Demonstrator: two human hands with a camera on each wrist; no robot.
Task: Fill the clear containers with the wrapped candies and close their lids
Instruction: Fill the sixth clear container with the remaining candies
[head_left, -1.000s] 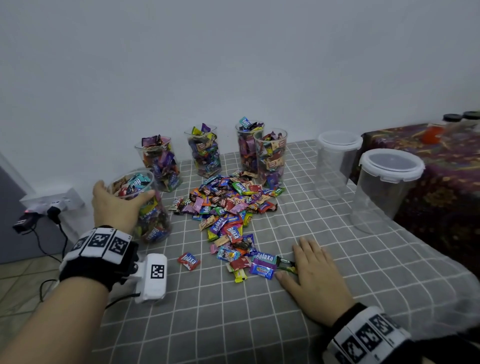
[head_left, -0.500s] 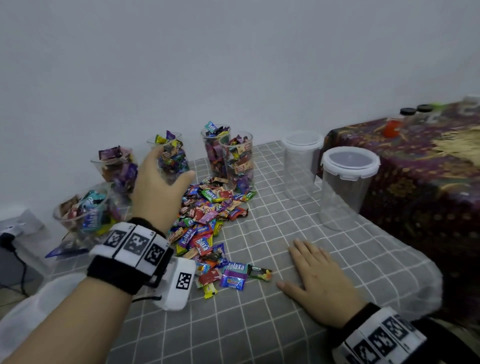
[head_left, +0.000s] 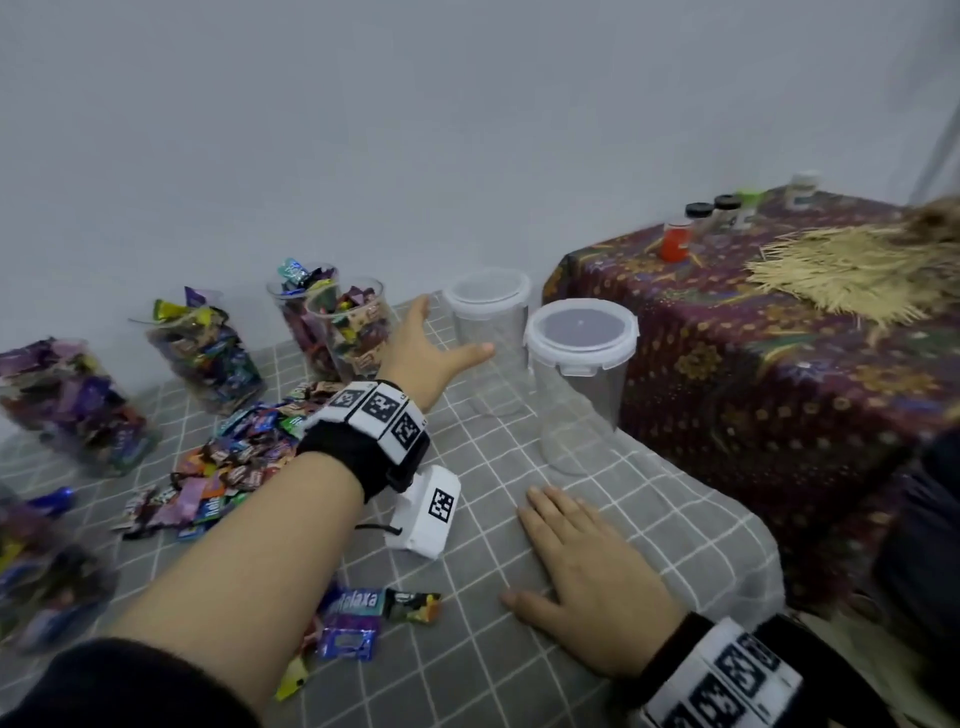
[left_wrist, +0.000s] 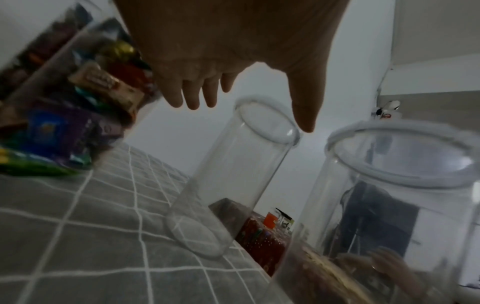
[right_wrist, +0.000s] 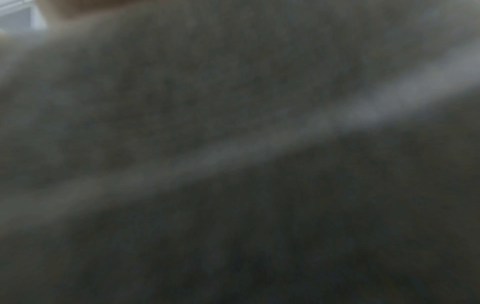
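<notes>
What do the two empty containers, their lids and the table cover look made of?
Empty containers: clear, glossy plastic, seemingly; the cloth shows through. Lids: whitish translucent plastic with clip tabs. Table cover: grey matte woven fabric with a white grid, draping at its edge.

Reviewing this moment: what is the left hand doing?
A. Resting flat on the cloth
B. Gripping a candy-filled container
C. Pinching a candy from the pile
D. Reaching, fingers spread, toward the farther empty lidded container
D. The left hand is stretched out with spread fingers beside the farther empty container, with nothing in its grip; the right hand lies flat on the cloth.
</notes>
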